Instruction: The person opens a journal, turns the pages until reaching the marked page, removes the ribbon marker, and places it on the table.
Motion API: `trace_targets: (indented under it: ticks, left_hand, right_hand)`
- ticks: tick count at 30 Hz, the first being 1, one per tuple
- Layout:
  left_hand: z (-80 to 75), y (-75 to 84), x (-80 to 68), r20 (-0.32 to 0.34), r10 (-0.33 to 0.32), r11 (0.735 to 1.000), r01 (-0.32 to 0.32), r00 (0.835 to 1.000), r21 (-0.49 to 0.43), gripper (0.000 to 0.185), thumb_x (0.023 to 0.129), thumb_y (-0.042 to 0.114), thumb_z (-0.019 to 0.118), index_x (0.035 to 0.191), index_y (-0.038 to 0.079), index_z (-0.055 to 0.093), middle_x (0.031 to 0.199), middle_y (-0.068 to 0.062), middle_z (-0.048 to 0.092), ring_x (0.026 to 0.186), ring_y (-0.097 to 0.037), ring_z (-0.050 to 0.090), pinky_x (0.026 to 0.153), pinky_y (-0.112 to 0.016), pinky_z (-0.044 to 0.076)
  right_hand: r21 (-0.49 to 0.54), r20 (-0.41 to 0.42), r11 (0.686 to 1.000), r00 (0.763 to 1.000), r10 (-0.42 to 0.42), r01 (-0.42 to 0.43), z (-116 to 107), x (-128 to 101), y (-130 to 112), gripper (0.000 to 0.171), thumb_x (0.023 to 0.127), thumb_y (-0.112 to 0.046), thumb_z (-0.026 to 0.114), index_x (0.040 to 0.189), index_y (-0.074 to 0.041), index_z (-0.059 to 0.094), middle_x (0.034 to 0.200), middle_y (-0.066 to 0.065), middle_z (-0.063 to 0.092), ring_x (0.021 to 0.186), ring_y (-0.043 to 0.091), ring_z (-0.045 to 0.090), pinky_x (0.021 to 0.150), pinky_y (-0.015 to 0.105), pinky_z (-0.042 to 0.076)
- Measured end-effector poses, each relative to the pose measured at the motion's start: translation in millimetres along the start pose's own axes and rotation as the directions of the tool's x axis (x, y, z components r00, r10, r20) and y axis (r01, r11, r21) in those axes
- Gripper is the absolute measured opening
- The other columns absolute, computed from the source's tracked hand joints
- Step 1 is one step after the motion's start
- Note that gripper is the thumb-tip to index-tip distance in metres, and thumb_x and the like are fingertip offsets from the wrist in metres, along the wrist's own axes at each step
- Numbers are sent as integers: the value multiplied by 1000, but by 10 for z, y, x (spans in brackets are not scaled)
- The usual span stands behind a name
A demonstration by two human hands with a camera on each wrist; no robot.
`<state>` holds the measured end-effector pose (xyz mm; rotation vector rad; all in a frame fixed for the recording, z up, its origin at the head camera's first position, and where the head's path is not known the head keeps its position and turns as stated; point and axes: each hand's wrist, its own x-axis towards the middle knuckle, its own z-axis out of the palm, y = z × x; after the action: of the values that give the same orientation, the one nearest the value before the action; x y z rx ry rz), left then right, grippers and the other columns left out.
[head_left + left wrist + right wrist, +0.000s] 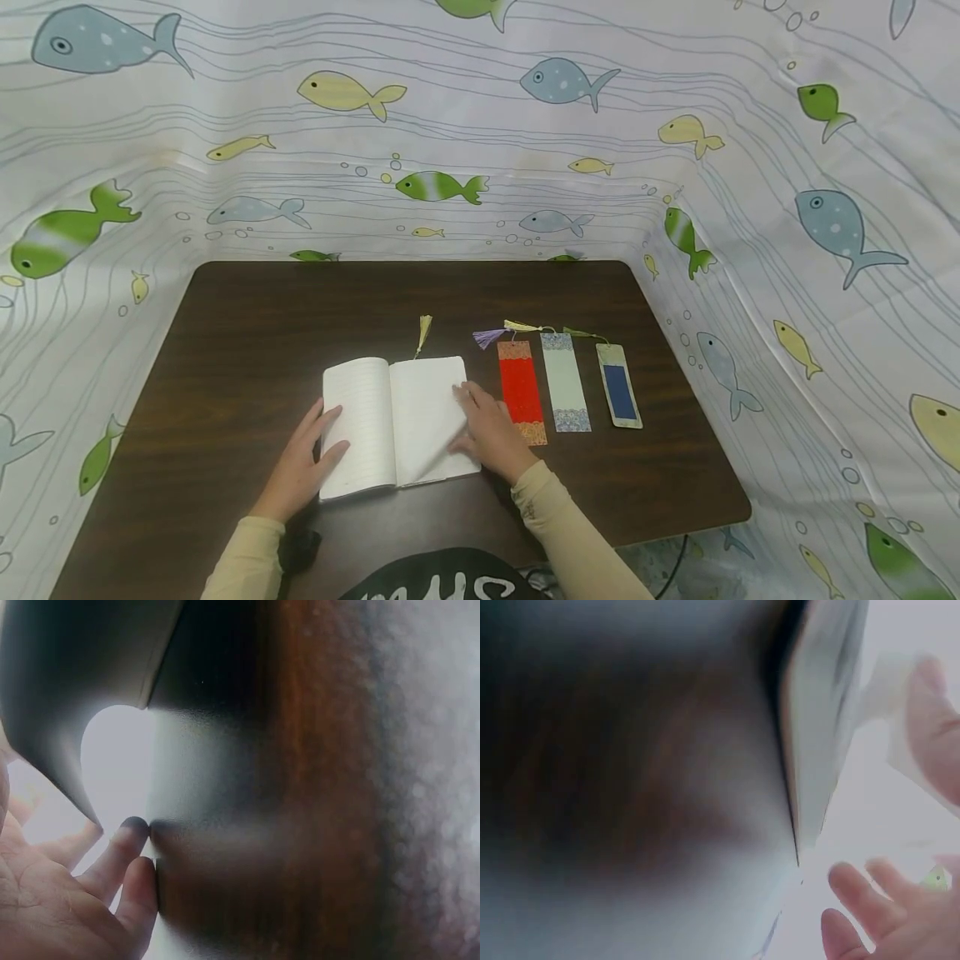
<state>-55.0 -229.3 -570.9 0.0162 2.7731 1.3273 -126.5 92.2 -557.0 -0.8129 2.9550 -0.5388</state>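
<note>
An open notebook (360, 433) with blank-looking pages lies on the table, its left side raised a little. My left hand (303, 462) rests at its left edge, thumb and a finger over the left page. In the left wrist view the dark cover (82, 667) stands off the table beside that hand's fingers. My right hand (491, 429) touches the right page (427, 400) with spread fingers; the page's lower corner bends up near the thumb. A yellow tassel (425, 332) sticks out above the notebook. In the right wrist view, the thumb (934, 727) is close to the page.
Right of the notebook lie a red bookmark (521, 387), a pale green bookmark (564, 379) and a bookmark with a blue panel (619, 392), all tasselled. A fish-patterned cloth (465, 108) surrounds the dark wooden table (247, 333).
</note>
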Motion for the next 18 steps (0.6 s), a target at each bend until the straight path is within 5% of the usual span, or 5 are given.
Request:
trace_targets:
  ticks: [4, 8, 15, 18]
  left_hand:
    - [-5, 5, 6, 2, -4, 1000, 4, 1000, 1, 66, 100, 37, 64, 154, 8, 40, 167, -22, 14, 147, -53, 20, 108, -77, 23]
    - [-13, 17, 11, 3, -5, 1000, 5, 1000, 3, 66, 100, 38, 64, 154, 8, 40, 167, -22, 14, 147, -53, 20, 108, -77, 23]
    - [-13, 26, 10, 6, -8, 1000, 8, 1000, 10, 66, 101, 38, 63, 154, 7, 39, 167, -22, 14, 147, -53, 20, 108, -78, 23]
    - [-8, 20, 15, 1, 3, 1000, -3, 1000, 9, 65, 101, 37, 63, 154, 7, 39, 167, -23, 15, 147, -54, 21, 107, -78, 23]
  right_hand:
    - [126, -16, 990, 998, 58, -55, -1, 17, -22, 119, 75, -32, 92, 160, -1, 15, 155, 14, 43, 140, 31, 44, 113, 49, 40]
    - [256, 27, 966, 999, 21, -27, -55, 22, -55, 116, 77, -27, 91, 160, -1, 15, 151, 11, 51, 138, 31, 48, 116, 48, 37]
    - [518, 176, 854, 983, -61, -40, -103, -12, -143, 106, 87, -27, 82, 164, -12, 11, 159, 11, 41, 135, 25, 54, 113, 42, 41]
    - [572, 229, 818, 968, -99, -52, -95, -27, -198, 100, 88, -31, 80, 162, -8, 16, 159, 10, 41, 135, 23, 53, 114, 41, 40]
